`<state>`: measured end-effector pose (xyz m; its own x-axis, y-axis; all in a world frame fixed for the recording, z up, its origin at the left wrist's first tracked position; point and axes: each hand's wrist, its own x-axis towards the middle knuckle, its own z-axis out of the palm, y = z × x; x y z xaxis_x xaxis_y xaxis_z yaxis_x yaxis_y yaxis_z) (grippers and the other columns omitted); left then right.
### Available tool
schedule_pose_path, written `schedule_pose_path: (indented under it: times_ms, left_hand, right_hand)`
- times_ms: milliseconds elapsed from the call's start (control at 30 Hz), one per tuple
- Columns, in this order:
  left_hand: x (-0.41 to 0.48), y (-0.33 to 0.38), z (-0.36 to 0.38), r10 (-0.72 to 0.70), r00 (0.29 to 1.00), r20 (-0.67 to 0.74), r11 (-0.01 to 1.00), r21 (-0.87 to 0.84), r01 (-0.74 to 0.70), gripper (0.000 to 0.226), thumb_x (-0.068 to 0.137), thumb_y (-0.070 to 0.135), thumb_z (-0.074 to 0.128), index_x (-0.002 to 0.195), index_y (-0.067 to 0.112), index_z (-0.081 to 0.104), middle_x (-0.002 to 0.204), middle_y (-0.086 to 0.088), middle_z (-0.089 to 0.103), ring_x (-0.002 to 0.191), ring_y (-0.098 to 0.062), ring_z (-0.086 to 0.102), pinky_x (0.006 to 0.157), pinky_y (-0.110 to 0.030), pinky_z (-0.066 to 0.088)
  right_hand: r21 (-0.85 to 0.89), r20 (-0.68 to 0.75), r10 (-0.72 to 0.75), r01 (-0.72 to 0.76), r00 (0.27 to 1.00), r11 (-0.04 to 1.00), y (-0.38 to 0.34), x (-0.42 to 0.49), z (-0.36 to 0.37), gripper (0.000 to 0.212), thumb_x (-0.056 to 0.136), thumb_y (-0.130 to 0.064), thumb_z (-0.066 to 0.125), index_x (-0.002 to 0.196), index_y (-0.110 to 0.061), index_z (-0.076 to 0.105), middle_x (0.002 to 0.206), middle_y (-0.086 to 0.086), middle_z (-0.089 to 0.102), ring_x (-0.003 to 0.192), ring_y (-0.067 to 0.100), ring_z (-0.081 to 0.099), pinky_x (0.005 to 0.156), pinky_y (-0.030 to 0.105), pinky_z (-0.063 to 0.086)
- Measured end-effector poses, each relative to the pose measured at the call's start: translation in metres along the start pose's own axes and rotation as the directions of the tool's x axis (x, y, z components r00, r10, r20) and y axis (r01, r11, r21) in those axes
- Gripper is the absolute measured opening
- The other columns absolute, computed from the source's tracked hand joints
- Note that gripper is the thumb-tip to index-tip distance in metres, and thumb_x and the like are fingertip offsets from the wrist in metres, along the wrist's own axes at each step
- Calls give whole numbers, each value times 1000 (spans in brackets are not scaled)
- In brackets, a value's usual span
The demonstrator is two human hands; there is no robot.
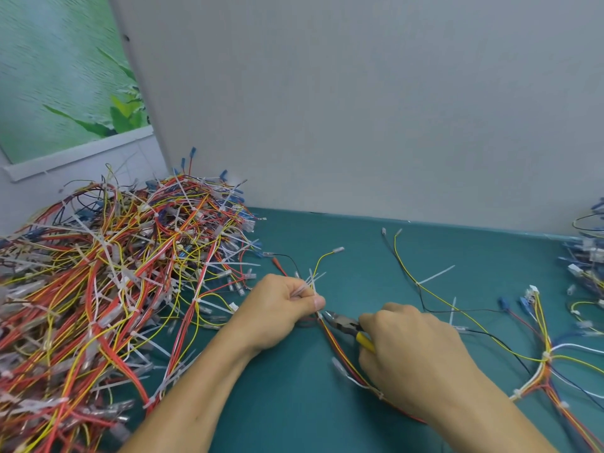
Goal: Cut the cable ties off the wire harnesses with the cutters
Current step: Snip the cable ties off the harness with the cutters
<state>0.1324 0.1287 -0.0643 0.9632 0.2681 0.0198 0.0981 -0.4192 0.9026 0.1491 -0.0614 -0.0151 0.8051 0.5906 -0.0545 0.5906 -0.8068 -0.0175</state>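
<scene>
My left hand (pixel 281 305) pinches a thin wire harness (pixel 336 346) of red, yellow and orange wires, with several white cable ties (pixel 310 282) sticking up out of its fist. My right hand (pixel 411 354) grips the yellow-handled cutters (pixel 343 322). The cutters' dark jaws point left and sit at the harness just below my left thumb. Whether the jaws are closed on a tie is too small to tell. The harness trails down and right under my right hand.
A big tangled pile of tied harnesses (pixel 108 289) fills the left of the green table (pixel 294 403). Loose harnesses (pixel 545 358) and a loose white tie (pixel 436 274) lie at the right. A grey wall (pixel 359 109) stands behind the table.
</scene>
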Motion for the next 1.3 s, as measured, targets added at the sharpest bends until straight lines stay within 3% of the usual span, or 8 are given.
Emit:
schedule_pose_path:
  times_ms: [167, 400, 667, 933, 1033, 1133, 1200, 1300]
  left_hand:
    - [0, 0, 0, 5, 1000, -14, 1000, 13, -5, 27, 83, 25, 71, 68, 4, 62, 54, 9, 44, 55, -9, 38, 61, -28, 31]
    - [-1, 2, 1, 10, 999, -35, 999, 34, -8, 26, 83, 25, 71, 67, 7, 63, 48, 12, 40, 51, -7, 34, 58, -27, 28]
    - [-2, 2, 1, 4, 1000, -30, 999, 33, -3, 24, 83, 26, 72, 73, 6, 66, 56, 7, 44, 57, -12, 38, 64, -29, 32]
    - [-3, 5, 8, 46, 997, -60, 995, 93, -41, 21, 86, 24, 69, 71, 9, 66, 53, 9, 50, 54, -7, 40, 60, -27, 36]
    - [-6, 7, 15, 144, 984, -106, 964, 242, -115, 19, 88, 22, 65, 73, 10, 63, 63, 6, 58, 61, -11, 50, 66, -27, 42]
    - [-8, 7, 20, 237, 962, -139, 911, 376, -170, 21, 90, 20, 60, 72, 11, 55, 74, 2, 57, 77, -22, 54, 73, -40, 46]
    - [-9, 7, 22, 267, 951, -154, 899, 395, -188, 29, 90, 17, 60, 65, 17, 45, 72, 3, 52, 77, -24, 52, 72, -44, 45]
    - [-11, 9, 25, 298, 937, -180, 892, 403, -206, 43, 89, 13, 61, 59, 25, 32, 64, 8, 43, 70, -21, 46, 67, -43, 42]
  right_hand:
    - [-32, -10, -9, 8, 1000, 999, -3, 1, 3, 10, 93, -28, 39, 84, -23, 42, 83, 0, 36, 77, 29, 43, 50, 31, 22]
    - [-62, -34, -25, 23, 999, 998, -3, -1, 1, 14, 91, -34, 41, 82, -23, 39, 74, -2, 27, 74, 28, 37, 47, 30, 15]
    - [-70, -46, -48, 45, 998, 997, -5, -1, 8, 23, 91, -45, 41, 85, -24, 35, 77, 0, 26, 79, 27, 39, 62, 33, 25]
    - [-75, -45, -47, 43, 998, 996, -9, 3, 18, 20, 94, -40, 42, 89, -23, 33, 71, -1, 19, 74, 28, 33, 47, 29, 12]
    - [-46, -40, -79, 77, 996, 996, -9, 3, 21, 15, 95, -37, 41, 103, -24, 42, 71, 0, 16, 77, 28, 34, 48, 28, 11]
    - [-15, -76, -137, 136, 988, 991, -8, 1, 26, 32, 96, -48, 40, 117, -24, 40, 71, 0, 15, 91, 25, 50, 52, 29, 19]
    - [-2, -106, -160, 161, 981, 987, -8, -1, 29, 39, 96, -54, 39, 121, -25, 37, 74, 5, 19, 102, 22, 53, 63, 30, 27]
    - [10, -112, -159, 161, 981, 987, -10, -2, 31, 41, 97, -53, 39, 125, -24, 37, 90, 6, 32, 106, 24, 54, 69, 31, 29]
